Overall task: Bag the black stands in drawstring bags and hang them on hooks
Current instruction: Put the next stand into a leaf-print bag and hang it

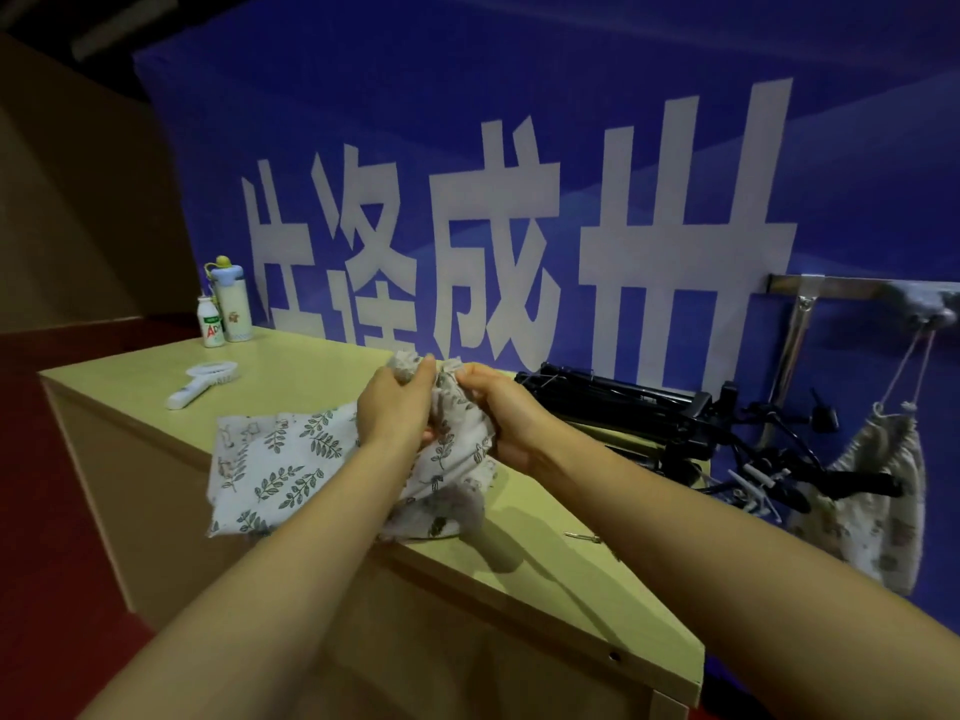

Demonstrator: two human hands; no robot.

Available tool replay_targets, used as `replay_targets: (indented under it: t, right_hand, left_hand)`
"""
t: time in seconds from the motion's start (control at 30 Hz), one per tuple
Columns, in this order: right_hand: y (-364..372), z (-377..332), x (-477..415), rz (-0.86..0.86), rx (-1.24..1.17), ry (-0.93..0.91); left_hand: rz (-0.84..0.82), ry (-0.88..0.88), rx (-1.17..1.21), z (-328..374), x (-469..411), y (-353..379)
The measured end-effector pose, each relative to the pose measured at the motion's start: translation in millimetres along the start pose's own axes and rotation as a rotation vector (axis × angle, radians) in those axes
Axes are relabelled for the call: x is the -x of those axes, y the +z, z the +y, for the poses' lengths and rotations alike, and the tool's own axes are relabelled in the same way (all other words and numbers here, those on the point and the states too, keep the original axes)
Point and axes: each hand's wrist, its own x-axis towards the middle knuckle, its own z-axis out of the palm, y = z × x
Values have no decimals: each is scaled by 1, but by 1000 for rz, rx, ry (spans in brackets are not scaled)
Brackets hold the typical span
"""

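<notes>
My left hand (pixel 396 402) and my right hand (pixel 501 413) both grip the gathered mouth of a white leaf-print drawstring bag (pixel 457 459), lifted a little above the wooden table (pixel 291 366). Whether a stand is inside the bag is hidden. A second leaf-print bag (pixel 275 465) lies flat on the table under my left forearm. Several folded black stands (pixel 634 402) lie at the table's far right, just beyond my right hand. At the right, a filled printed bag (pixel 878 491) hangs by its cord from a hook (pixel 930 319) on a metal rail.
A small white bottle (pixel 211 317) and a taller drink bottle (pixel 232 304) stand at the table's far left corner. A white handheld fan (pixel 202 381) lies near them. A blue banner with large white characters (pixel 467 226) backs the table. Black stand parts (pixel 779 459) jut out below the rail.
</notes>
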Motion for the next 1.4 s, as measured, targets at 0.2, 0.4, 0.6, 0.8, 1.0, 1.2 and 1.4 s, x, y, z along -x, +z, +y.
replay_targets:
  t: [0.2, 0.4, 0.6, 0.8, 1.0, 1.2, 1.4]
  right_hand:
    - [44, -26, 36, 25, -133, 34]
    - [67, -38, 78, -69, -97, 70]
    - [60, -15, 110, -8, 24, 63]
    - [-2, 13, 146, 240, 710, 278]
    - [-36, 16, 161, 98, 883, 377]
    - [-81, 7, 150, 536, 902, -5]
    - [-111, 5, 151, 561, 1157, 0]
  left_hand:
    - [81, 41, -12, 35, 14, -61]
    - [-279, -276, 126, 61, 53, -113]
    - [-303, -269, -37, 41, 89, -128]
    - [-180, -204, -114, -8, 86, -119]
    - [-318, -70, -107, 0, 99, -78]
    - [-411, -30, -71, 2, 109, -39]
    - [-451, -42, -125, -8, 112, -23]
